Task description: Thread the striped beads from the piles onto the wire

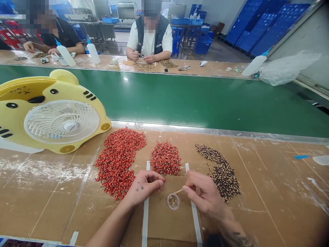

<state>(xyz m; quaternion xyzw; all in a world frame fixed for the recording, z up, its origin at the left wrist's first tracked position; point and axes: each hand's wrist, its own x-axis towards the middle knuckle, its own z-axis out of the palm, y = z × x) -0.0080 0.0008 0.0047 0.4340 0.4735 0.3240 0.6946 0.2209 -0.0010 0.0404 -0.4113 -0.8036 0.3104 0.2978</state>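
My left hand (pixel 146 187) pinches a small red piece (pixel 163 180) between thumb and fingertips, above the cardboard pad (pixel 169 226). In my right hand (pixel 204 195) is a thin wooden stick (pixel 178 191), its tip at the rim of a small clear cup (pixel 173 201). The cup stands on the pad and seems to hold a clear liquid. Just beyond my hands lies a small heap of red pieces (pixel 166 158). A larger red heap (pixel 118 161) spreads to the left. Right of my right hand is a curved pile of dark and gold pieces (pixel 223 175).
A yellow animal-shaped fan (pixel 61 116) stands at the left. Beyond the cardboard-covered table runs a green conveyor belt (pixel 200 99). Two people sit across it, one a person in a dark vest (pixel 150 37). White strips (pixel 145 219) edge the pad. Glue-type bottles (pixel 93 51) stand on the far side.
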